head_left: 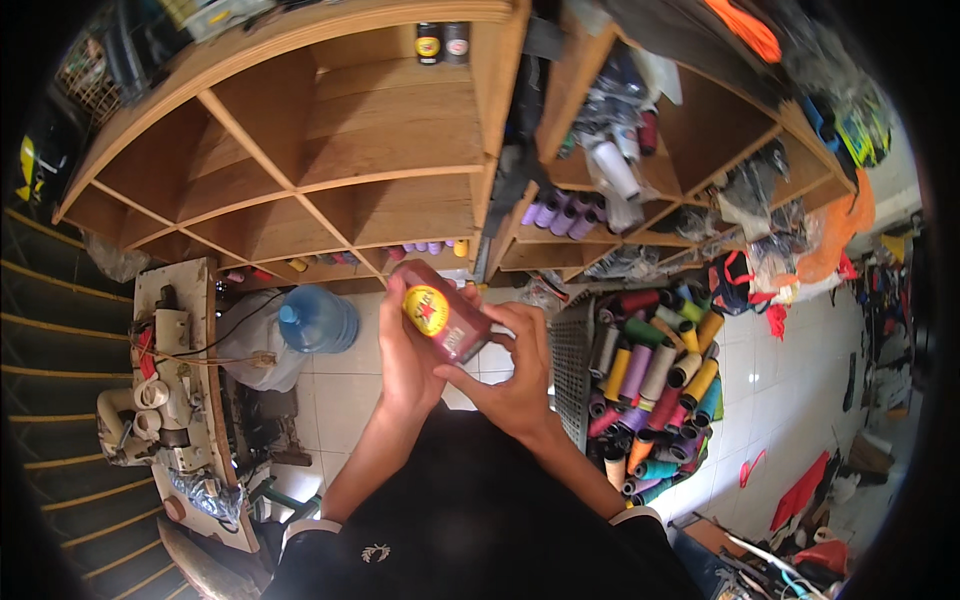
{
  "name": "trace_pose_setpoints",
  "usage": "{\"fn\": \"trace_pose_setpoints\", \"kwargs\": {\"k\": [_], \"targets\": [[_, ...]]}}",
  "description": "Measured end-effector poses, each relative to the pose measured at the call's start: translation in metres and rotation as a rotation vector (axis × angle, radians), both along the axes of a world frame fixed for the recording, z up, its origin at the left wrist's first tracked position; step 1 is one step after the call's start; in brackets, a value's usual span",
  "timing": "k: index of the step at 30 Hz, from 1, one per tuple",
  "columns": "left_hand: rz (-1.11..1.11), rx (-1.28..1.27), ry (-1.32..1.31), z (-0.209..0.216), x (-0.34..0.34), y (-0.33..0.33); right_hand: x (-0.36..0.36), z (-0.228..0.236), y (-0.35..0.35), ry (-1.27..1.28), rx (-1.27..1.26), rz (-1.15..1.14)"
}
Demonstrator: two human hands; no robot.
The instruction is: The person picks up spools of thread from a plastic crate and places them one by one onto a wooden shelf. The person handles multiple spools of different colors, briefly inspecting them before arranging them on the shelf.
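Note:
A maroon thread spool (463, 325) with a round yellow label is held tilted in front of my chest, its upper end pointing up and left. My left hand (398, 350) wraps its left side, fingers closed around it. At the lower right end, my right hand (517, 372) grips the spool between thumb and fingers. The spool's far side is hidden. Beyond it stands a wooden shelf (275, 190) with many compartments. Two dark spools (428, 45) stand side by side in a top compartment.
A grey basket (571, 365) heaped with colourful thread spools (660, 390) is on the floor to my right. Left are a blue water bottle (320, 320) and a sewing machine (172, 400) on a board. Purple spools (565, 215) and plastic bags fill the right shelf.

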State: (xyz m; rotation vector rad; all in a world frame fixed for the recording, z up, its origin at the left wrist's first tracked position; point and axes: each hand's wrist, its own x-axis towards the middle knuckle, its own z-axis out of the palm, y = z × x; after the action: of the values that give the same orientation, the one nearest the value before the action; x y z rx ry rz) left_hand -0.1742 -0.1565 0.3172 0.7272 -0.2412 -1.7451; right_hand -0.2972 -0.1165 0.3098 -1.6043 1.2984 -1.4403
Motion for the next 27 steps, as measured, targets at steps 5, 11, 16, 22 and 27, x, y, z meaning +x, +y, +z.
{"fn": "trace_pose_setpoints", "kwargs": {"k": [5, 11, 16, 22, 27], "targets": [[0.159, 0.095, -0.135, 0.0, 0.065, -0.054, 0.069, -0.001, -0.043, 0.16, -0.229, -0.086], [0.19, 0.055, -0.217, 0.008, 0.114, -0.094, 0.126, -0.002, -0.08, 0.074, -0.227, -0.124], [0.169, -0.013, -0.242, 0.016, 0.124, -0.12, 0.151, -0.014, -0.1, -0.056, -0.185, -0.201], [0.067, -0.091, -0.281, 0.01, 0.13, -0.142, 0.163, -0.018, -0.116, -0.215, -0.108, -0.258], [-0.133, -0.302, 0.011, 0.008, 0.151, -0.151, 0.135, 0.004, -0.123, -0.223, 0.159, 0.021]]}}
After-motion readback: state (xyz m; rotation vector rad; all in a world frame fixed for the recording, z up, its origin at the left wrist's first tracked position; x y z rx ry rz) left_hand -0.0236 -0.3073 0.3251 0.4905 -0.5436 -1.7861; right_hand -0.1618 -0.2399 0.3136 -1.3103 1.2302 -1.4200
